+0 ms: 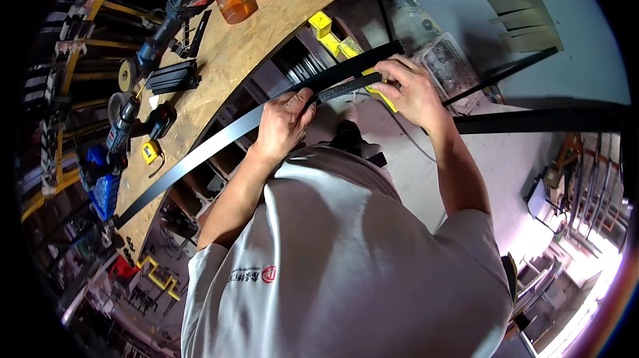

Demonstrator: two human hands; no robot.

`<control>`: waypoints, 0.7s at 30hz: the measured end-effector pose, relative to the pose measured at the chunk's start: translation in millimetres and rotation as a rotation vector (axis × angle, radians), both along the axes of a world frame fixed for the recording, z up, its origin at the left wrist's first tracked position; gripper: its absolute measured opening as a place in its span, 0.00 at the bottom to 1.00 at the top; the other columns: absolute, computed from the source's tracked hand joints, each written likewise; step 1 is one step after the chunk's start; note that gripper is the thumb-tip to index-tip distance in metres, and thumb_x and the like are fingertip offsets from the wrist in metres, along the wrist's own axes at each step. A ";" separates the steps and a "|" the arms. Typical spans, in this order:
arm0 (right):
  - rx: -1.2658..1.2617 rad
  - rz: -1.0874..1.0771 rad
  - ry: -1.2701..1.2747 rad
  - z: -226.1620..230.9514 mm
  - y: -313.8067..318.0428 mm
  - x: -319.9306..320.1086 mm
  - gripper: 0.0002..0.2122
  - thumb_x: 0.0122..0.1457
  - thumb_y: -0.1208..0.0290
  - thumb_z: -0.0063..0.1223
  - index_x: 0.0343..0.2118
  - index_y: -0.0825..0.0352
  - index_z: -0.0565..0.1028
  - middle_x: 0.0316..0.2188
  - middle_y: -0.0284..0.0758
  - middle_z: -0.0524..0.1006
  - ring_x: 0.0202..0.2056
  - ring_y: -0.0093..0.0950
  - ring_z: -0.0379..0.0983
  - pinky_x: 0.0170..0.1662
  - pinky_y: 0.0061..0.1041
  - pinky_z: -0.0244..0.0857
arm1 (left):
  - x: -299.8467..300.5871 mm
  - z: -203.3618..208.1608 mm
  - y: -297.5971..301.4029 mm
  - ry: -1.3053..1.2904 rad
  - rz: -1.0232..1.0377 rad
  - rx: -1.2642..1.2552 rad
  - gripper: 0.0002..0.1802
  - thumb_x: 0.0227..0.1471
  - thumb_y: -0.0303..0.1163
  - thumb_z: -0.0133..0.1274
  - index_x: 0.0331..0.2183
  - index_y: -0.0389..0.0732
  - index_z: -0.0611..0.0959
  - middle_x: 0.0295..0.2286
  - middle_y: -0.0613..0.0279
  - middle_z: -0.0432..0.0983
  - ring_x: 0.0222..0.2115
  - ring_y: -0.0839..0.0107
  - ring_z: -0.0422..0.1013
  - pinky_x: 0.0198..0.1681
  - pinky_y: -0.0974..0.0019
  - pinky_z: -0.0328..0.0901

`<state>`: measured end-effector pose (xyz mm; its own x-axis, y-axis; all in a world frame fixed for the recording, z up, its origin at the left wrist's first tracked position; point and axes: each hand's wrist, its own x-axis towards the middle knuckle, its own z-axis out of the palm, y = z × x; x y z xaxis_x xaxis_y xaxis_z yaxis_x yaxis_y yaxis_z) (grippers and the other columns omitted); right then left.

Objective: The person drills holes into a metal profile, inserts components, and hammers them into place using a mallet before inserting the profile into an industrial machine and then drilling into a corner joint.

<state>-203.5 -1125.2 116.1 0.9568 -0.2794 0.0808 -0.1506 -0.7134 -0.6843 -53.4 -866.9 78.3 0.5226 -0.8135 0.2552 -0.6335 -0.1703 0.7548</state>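
Note:
A long dark metal bar (200,155) runs from the lower left edge of the wooden bench up to the right past both hands. My left hand (285,121) grips the bar near its middle. My right hand (409,88) holds the end of a black textured strip (347,86) that lies along the bar between the two hands. The fingers of both hands are curled around bar and strip.
The chipboard workbench (233,51) carries an orange-headed mallet (243,0), a cordless power tool (166,25), a cordless drill (126,128), a yellow tape measure (151,151) and a black block (172,78). Yellow blocks (329,35) sit beyond the bench. Black bars (539,120) stretch right.

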 end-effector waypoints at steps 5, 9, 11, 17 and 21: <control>-0.366 0.192 -0.199 -28.0 -55.8 15.8 0.14 0.52 0.71 0.70 0.42 0.64 0.81 0.40 0.36 0.76 0.44 0.40 0.74 0.47 0.37 0.71 | 1.5 -6.7 -36.4 -0.212 0.074 0.028 0.15 0.49 0.25 0.66 0.41 0.37 0.85 0.31 0.50 0.79 0.29 0.49 0.75 0.33 0.57 0.72; -0.217 0.207 -0.230 -31.0 -71.0 12.9 0.14 0.53 0.69 0.69 0.42 0.63 0.80 0.38 0.37 0.76 0.42 0.41 0.75 0.47 0.38 0.70 | -13.2 -4.5 -46.2 0.021 0.149 0.020 0.11 0.52 0.25 0.66 0.39 0.34 0.86 0.30 0.56 0.80 0.28 0.61 0.76 0.34 0.63 0.71; -0.010 0.144 -0.169 -9.8 -72.1 1.6 0.13 0.56 0.65 0.67 0.42 0.62 0.79 0.39 0.37 0.76 0.41 0.40 0.75 0.47 0.38 0.70 | -24.3 15.2 -49.7 0.395 0.207 -0.005 0.09 0.54 0.26 0.66 0.37 0.32 0.86 0.29 0.60 0.80 0.28 0.70 0.75 0.34 0.66 0.70; -0.402 0.376 -0.238 38.4 -99.0 24.4 0.12 0.60 0.65 0.64 0.34 0.69 0.75 0.32 0.40 0.76 0.36 0.40 0.75 0.40 0.36 0.71 | -5.9 38.7 -62.1 1.044 0.408 -0.352 0.13 0.63 0.33 0.59 0.35 0.31 0.86 0.27 0.62 0.81 0.27 0.75 0.73 0.34 0.69 0.69; 0.785 0.132 -0.112 4.0 -154.7 79.2 0.19 0.72 0.56 0.50 0.27 0.66 0.72 0.25 0.28 0.73 0.29 0.22 0.70 0.35 0.26 0.67 | 18.4 29.7 -44.8 1.098 0.561 -0.478 0.13 0.65 0.34 0.53 0.37 0.34 0.85 0.30 0.62 0.81 0.30 0.73 0.74 0.37 0.68 0.69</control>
